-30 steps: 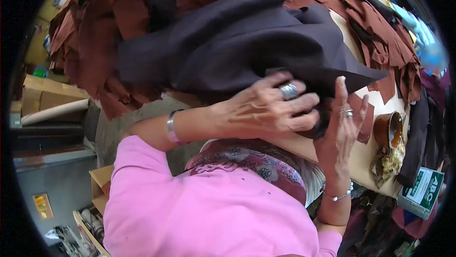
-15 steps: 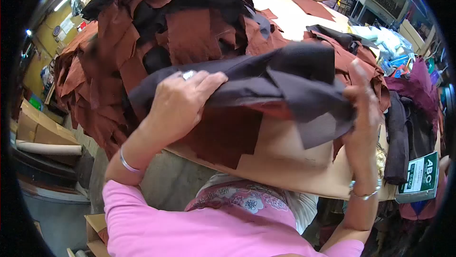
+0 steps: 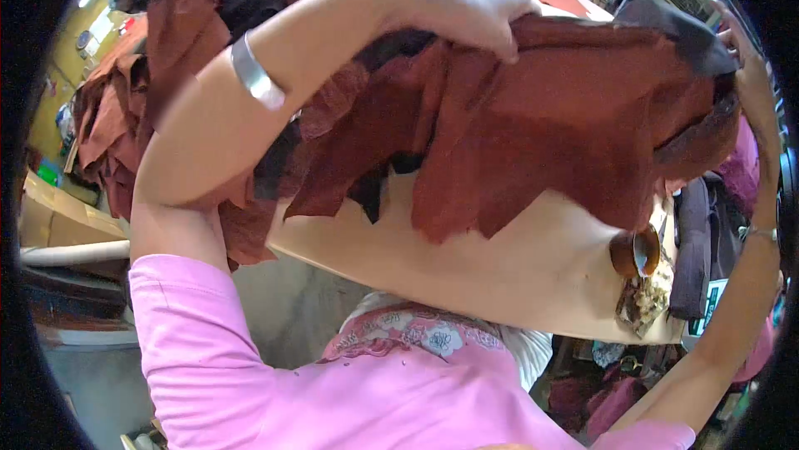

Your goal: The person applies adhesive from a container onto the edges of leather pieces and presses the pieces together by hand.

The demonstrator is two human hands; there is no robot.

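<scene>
Reddish-brown sheet [image 3: 566, 117], uneven-edged, raised and sagging

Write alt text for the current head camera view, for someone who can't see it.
A person's left hand grips brown material above a pale table, with the right hand at the material's right end. A brown pot sits toward the table's right side; heaped brown and black pieces lie at left.

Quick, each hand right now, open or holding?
Left hand: closed on the top edge of the reddish-brown material.
Right hand: at its dark corner; grip can't be told.
</scene>
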